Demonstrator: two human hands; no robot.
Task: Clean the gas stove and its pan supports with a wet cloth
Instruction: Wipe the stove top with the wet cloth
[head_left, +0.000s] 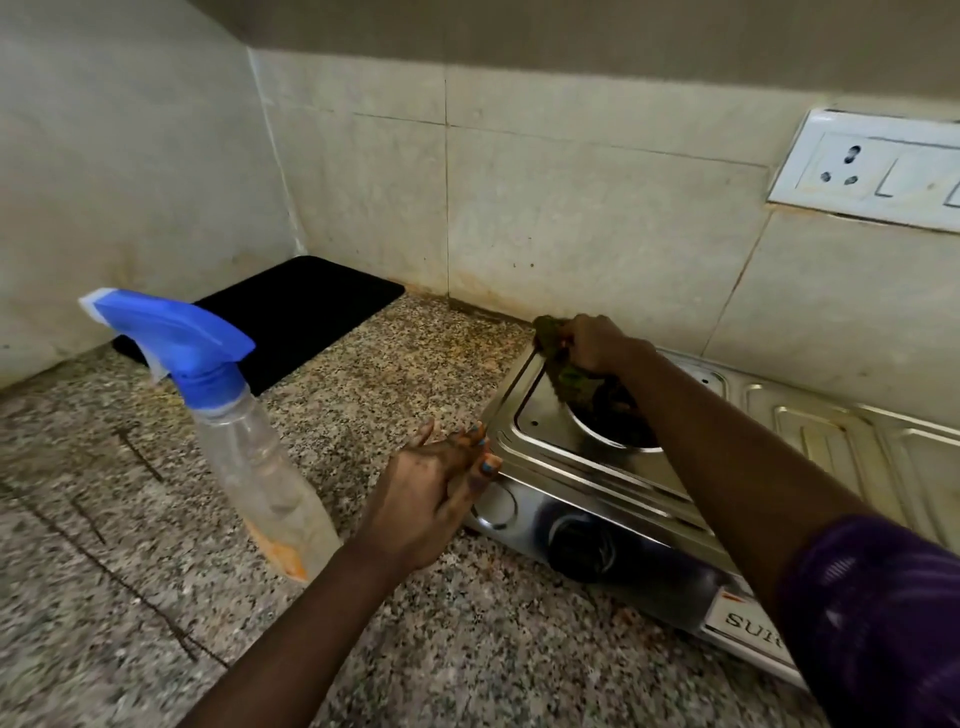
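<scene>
Granite bench fills the lower half of the frame, speckled grey and brown, meeting pale tiled walls in a corner at upper left. One steel gas stove sits at centre right, running off toward the lower right edge. One burner well shows on its top, with no pan support visible on it. Two round fittings show on its front face: a pale steel disc and a black control knob. A label low on the front reads "SUR", the rest cut off by an arm.

Two hands are in view. The left hand reaches in from the bottom centre, fingers fairly straight and together, fingertips with blue nail polish resting on the stove's near left corner; it holds nothing. The right hand comes from the lower right, a purple sleeve at the frame edge, arm stretched over the stove. Its fingers are curled tight around one dark green cloth, pressed on the far left corner of the stove top and hanging over the burner well.

One clear spray bottle with a blue trigger head stands at left, tilted in this wide view, an orange patch near its base. One black mat lies in the corner. One white socket plate is on the wall at upper right.
</scene>
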